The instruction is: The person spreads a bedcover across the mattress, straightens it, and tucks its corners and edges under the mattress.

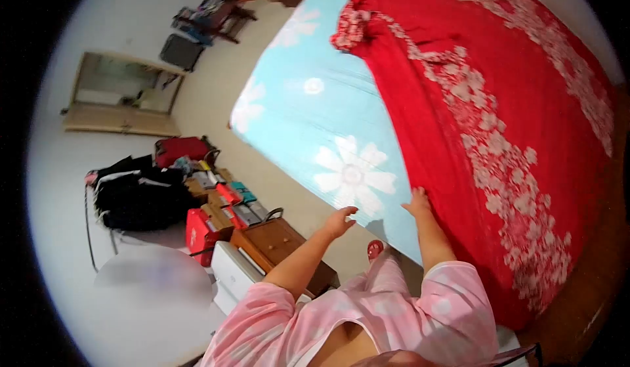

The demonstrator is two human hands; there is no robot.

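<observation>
A bed carries a light blue sheet [348, 104] printed with large white flowers. Over its right side lies a red sheet [446, 150] with bands of pale flowers, bunched up at its far left corner. My right hand [418, 202] is at the red sheet's left edge, thumb stretched out over the blue one; it seems to rest on the cloth with fingers apart. My left hand [340, 222] is in front of the blue sheet's near edge, fingers spread, with nothing in it.
To the left stand a brown wooden cabinet [272, 241], a white printer-like box [234, 278], stacked boxes [216, 196] and a pile of black clothes [144, 196]. A strip of floor [226, 130] runs beside the bed. A mirror [125, 85] is on the wall.
</observation>
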